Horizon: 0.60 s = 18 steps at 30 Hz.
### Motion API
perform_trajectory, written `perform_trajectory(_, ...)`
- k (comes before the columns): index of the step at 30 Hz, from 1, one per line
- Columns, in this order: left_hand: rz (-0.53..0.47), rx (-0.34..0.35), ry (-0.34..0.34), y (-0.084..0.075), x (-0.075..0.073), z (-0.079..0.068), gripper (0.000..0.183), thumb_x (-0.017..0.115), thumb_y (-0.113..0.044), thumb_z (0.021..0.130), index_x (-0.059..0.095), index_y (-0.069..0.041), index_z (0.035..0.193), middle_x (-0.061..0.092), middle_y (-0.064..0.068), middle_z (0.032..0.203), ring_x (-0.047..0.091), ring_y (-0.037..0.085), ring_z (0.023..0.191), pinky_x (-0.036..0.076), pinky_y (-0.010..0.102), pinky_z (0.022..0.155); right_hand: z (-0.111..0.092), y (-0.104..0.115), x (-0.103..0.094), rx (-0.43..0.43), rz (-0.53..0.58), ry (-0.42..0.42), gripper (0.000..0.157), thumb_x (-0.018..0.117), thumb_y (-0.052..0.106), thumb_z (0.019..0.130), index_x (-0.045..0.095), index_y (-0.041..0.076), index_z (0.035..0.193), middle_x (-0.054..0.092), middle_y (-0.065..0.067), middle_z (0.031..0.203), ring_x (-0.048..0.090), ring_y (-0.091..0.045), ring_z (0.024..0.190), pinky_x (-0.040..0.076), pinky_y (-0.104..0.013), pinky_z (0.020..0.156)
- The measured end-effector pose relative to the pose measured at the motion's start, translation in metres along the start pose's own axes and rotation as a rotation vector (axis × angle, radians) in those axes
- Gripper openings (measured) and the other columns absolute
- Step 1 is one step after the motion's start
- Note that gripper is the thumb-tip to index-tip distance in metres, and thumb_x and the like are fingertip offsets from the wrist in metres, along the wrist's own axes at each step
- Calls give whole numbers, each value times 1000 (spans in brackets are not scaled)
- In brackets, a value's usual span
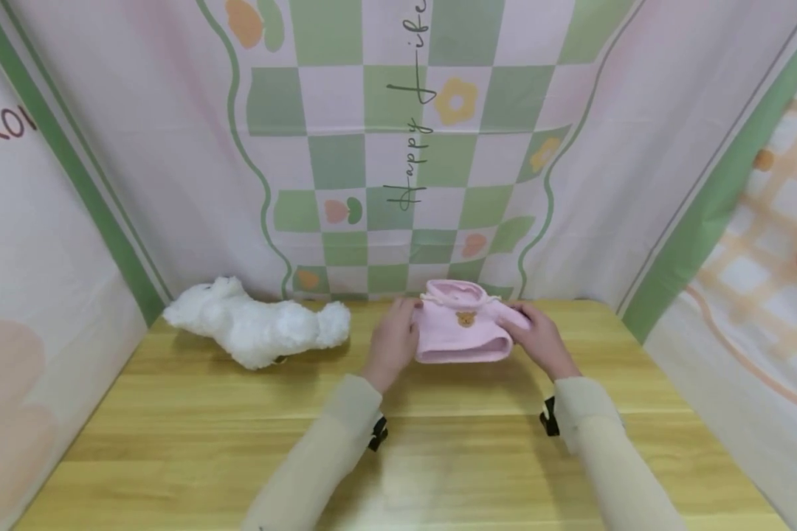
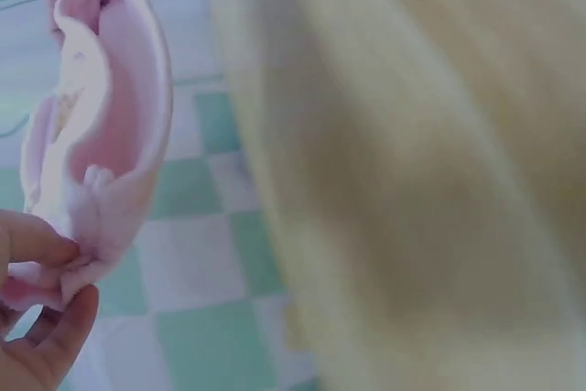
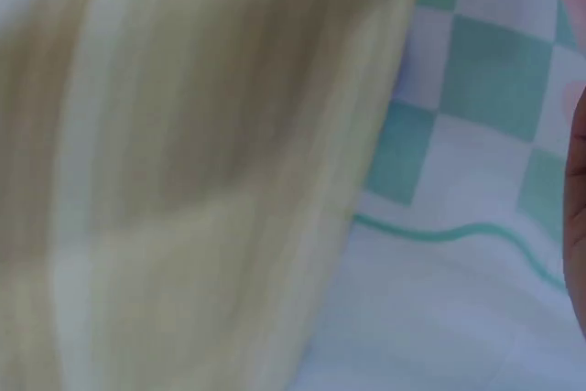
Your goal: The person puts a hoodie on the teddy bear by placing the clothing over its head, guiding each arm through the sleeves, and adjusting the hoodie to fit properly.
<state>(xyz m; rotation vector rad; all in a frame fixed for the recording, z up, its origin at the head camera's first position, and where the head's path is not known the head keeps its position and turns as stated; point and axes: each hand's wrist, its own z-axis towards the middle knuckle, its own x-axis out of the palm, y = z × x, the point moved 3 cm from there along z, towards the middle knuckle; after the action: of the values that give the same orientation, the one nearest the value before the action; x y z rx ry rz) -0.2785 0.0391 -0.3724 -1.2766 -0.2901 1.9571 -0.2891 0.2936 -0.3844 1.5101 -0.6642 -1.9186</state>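
A small pink hoodie (image 1: 461,339) with a bear-face patch is held up near the back of the table, its bottom hem gaping toward the head camera. My left hand (image 1: 395,335) pinches its left side; in the left wrist view, thumb and fingers of that hand (image 2: 46,318) squeeze a fold of the hoodie (image 2: 110,217) beside the open hem. On the other side, my right hand (image 1: 539,335) grips the sleeve. Only a strip of the right hand (image 3: 575,217) and a bit of pink cloth show in the right wrist view.
A fluffy white plush toy (image 1: 266,328) lies on its side at the back left of the wooden table (image 1: 438,464). Behind the table hangs a checkered green and white cloth (image 1: 398,162). Printed cloths stand at both sides.
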Motion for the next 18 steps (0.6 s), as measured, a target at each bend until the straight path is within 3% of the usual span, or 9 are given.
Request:
perform_trajectory(5, 139, 97, -79, -4, -32, 3, 29, 64, -7, 88, 60, -4, 116, 64, 10, 113, 64, 26, 101, 57, 33, 83, 9, 22, 8, -81, 57, -23, 43, 65, 24, 91, 57, 4, 128, 59, -23, 127, 57, -31, 108, 45, -15, 79)
perform_trajectory(10, 225, 184, -109, -5, -59, 3, 28, 59, -8, 93, 61, -7, 121, 65, 10, 110, 67, 24, 92, 59, 30, 76, 16, 42, 13, -155, 70, -76, 35, 67, 23, 89, 66, 4, 118, 63, -20, 124, 62, -31, 111, 52, -23, 88)
perform_trajectory(14, 201, 141, -67, 2, -77, 3, 27, 51, -15, 99, 61, -12, 123, 65, 8, 110, 64, 23, 94, 57, 35, 78, 19, 59, 19, -221, 108, -122, 27, 70, 18, 87, 71, 4, 109, 69, -17, 112, 66, -8, 100, 51, -14, 87)
perform_trajectory(18, 161, 68, -53, 10, -93, 2, 24, 49, -24, 99, 63, -11, 114, 66, 6, 104, 63, 23, 92, 55, 39, 77, 22, 75, 27, -314, 137, -161, 19, 72, 11, 83, 74, 3, 101, 72, -16, 99, 55, 12, 84, 45, -1, 77)
